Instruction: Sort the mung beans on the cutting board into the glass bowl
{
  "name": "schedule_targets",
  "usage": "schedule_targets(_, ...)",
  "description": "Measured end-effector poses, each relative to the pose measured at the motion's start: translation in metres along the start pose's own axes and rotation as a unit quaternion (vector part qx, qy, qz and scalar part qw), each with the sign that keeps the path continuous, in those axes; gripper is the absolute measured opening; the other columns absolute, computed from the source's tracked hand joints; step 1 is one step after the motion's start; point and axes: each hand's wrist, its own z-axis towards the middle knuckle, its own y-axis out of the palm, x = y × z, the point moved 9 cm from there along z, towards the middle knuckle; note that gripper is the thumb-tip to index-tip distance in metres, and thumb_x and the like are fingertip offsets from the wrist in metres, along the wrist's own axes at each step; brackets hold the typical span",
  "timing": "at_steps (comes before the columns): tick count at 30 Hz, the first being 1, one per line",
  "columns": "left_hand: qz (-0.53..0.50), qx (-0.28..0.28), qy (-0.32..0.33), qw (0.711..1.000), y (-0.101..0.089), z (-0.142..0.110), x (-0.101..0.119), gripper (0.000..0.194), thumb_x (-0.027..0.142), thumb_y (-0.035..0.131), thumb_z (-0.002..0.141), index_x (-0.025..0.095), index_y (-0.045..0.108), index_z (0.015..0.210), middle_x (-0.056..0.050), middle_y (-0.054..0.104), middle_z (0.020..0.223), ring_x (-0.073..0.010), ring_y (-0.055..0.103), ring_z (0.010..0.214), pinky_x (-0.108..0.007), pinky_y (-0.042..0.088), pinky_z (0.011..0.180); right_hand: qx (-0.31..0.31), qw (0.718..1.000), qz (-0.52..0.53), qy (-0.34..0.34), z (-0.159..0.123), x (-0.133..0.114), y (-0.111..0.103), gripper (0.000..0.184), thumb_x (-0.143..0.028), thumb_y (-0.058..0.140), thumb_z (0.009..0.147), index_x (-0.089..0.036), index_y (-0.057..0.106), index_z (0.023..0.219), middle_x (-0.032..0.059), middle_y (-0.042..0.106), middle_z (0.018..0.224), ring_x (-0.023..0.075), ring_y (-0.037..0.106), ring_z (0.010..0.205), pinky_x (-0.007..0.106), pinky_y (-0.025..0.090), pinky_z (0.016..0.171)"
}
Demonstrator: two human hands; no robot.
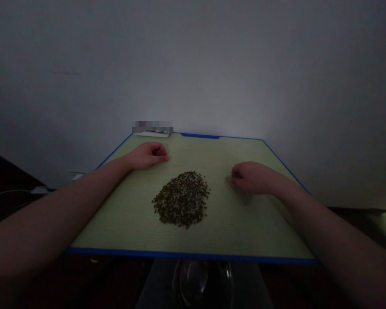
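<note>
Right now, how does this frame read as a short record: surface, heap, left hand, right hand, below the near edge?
surface: pale yellow-green tabletop with blue edging
heap: small green and whitish grains, loosely piled
left hand: fingers curled, apart from the heap; contents unclear
right hand: gripping a clear, plastic-looking container
below near edge: clear round vessel

We're in a home room, by the look of it | small, pale wood-grain table with blue edging (251, 238), close up to a plain grey wall (212, 64) | over left, thin white cable (9, 192) running to a white plastic block (39, 189) | dim light
</note>
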Motion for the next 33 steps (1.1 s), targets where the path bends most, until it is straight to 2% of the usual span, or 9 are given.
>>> schedule_targets(5, -0.005, 0.000, -0.003, 1.000, 0.000, 0.000, -0.001, 0.032, 0.045, 0.066, 0.067, 0.016, 0.056, 0.073, 0.002, 0.052, 0.061, -0.0099, 0.046, 0.054, -0.023, 0.037, 0.049, -0.002, 0.999, 0.006, 0.035, 0.006, 0.021, 0.000, 0.029, -0.025, 0.047, 0.075, -0.015, 0.070, 0.088, 0.0117, 0.071, 0.088, 0.0219, 0.063, 0.075, 0.030, 0.041, 0.061)
schedule_targets(11, 0.007, 0.002, -0.001, 1.000, 0.000, 0.001, -0.003, 0.032, 0.046, 0.066, 0.067, 0.016, 0.057, 0.074, 0.001, 0.054, 0.061, -0.0105, 0.047, 0.055, -0.023, 0.037, 0.050, 0.001, 0.998, -0.003, 0.060, 0.006, 0.030, -0.001, 0.031, -0.026, 0.047, 0.076, -0.015, 0.071, 0.092, 0.0128, 0.071, 0.091, 0.0237, 0.063, 0.079, 0.031, 0.042, 0.063)
schedule_targets(19, 0.003, -0.005, 0.007, 1.000, 0.000, 0.001, -0.004, 0.030, 0.045, 0.065, 0.069, 0.016, 0.057, 0.075, 0.001, 0.054, 0.062, -0.0098, 0.047, 0.055, -0.022, 0.037, 0.050, -0.007, 0.998, 0.007, 0.061, 0.009, 0.047, 0.001, 0.030, -0.024, 0.049, 0.076, -0.011, 0.071, 0.089, 0.0145, 0.071, 0.089, 0.0241, 0.064, 0.078, 0.031, 0.043, 0.063)
schedule_targets(26, -0.011, -0.008, -0.006, 1.000, 0.002, 0.001, -0.005, 0.030, 0.044, 0.066, 0.067, 0.017, 0.056, 0.074, 0.002, 0.054, 0.061, -0.0103, 0.047, 0.055, -0.023, 0.037, 0.050, 0.020, 0.999, 0.041, 0.015, 0.014, 0.029, -0.005, 0.033, -0.028, 0.043, 0.082, -0.013, 0.070, 0.094, 0.0104, 0.071, 0.091, 0.0191, 0.063, 0.079, 0.027, 0.043, 0.065)
schedule_targets(29, -0.005, -0.004, -0.004, 1.000, 0.001, 0.001, -0.005, 0.030, 0.045, 0.066, 0.067, 0.017, 0.057, 0.074, 0.002, 0.054, 0.061, -0.0099, 0.046, 0.054, -0.023, 0.037, 0.051, 0.039, 0.998, 0.040, 0.026, 0.020, 0.025, -0.005, 0.035, -0.029, 0.044, 0.081, -0.012, 0.071, 0.095, 0.0133, 0.071, 0.095, 0.0214, 0.063, 0.082, 0.029, 0.043, 0.067)
schedule_targets(33, -0.010, -0.004, 0.004, 1.000, 0.000, 0.000, -0.001, 0.030, 0.044, 0.066, 0.067, 0.016, 0.057, 0.073, 0.002, 0.053, 0.060, -0.0099, 0.046, 0.054, -0.023, 0.037, 0.050, 0.042, 0.997, 0.034, 0.053, 0.024, 0.037, -0.002, 0.033, -0.027, 0.046, 0.077, -0.011, 0.073, 0.088, 0.0150, 0.071, 0.087, 0.0229, 0.063, 0.076, 0.030, 0.042, 0.064)
